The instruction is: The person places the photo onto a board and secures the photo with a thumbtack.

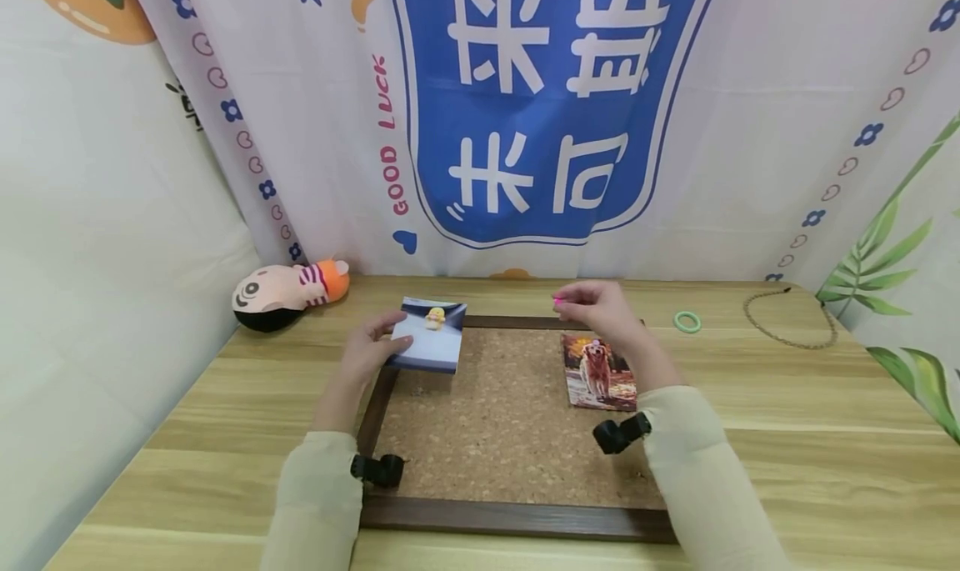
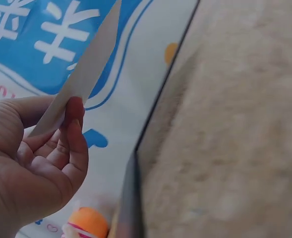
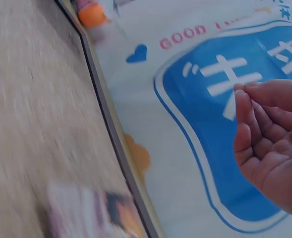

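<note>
My left hand (image 1: 369, 346) holds a photo (image 1: 431, 348) of a small yellow toy by its left edge, above the top left of a framed corkboard (image 1: 495, 429). In the left wrist view the thumb and fingers pinch the photo's pale back (image 2: 88, 67). My right hand (image 1: 603, 311) pinches a small bright pink pushpin (image 1: 558, 302) above the board's far edge; in the right wrist view the fingertips hide it. Below that hand, a photo of a golden dog (image 1: 595, 373) lies on the cork at the upper right, with a small pinkish spot near its top.
A stuffed doll (image 1: 288, 294) lies at the back left of the wooden table (image 1: 172, 446). Right of the board are a green ring (image 1: 687, 322) and a thin braided cord loop (image 1: 787, 342). A printed curtain (image 1: 510, 121) hangs behind the table.
</note>
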A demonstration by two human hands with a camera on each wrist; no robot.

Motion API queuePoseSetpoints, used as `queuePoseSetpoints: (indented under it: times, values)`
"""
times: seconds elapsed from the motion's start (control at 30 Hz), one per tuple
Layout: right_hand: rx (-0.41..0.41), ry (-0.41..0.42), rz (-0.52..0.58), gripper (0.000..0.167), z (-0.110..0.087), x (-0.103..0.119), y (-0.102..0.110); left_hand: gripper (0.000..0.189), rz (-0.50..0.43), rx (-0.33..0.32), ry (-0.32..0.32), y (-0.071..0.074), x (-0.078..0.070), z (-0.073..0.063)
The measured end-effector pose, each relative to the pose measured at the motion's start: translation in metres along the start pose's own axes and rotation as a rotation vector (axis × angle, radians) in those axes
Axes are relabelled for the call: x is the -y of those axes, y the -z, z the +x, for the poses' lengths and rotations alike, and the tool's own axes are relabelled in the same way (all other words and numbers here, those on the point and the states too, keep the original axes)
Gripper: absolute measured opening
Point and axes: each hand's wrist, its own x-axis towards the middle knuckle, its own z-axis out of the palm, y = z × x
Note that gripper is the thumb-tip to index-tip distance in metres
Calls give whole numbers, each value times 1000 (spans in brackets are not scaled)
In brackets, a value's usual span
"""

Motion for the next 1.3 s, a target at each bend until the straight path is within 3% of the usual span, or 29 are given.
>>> queuePoseSetpoints:
  times: [0.47,0.63,0.87,1.1,1.3]
  values:
    - [37,-11,120,19,16,-20,-59,44,106,85,-62,-20,25,3]
    - [33,-38,153,20,22,-27,-74,43,175,73,-95,-22,26,3]
    - [33,-94,114,18,28,-36,-95,41,306,75,-138,-22,25,2]
    - [27,-99,157,18,30,-44,-114,40,371,84,-194,-21,24,0]
    - [64,-102,200,18,31,-43,-133,40,435,80,-173,-20,24,-1]
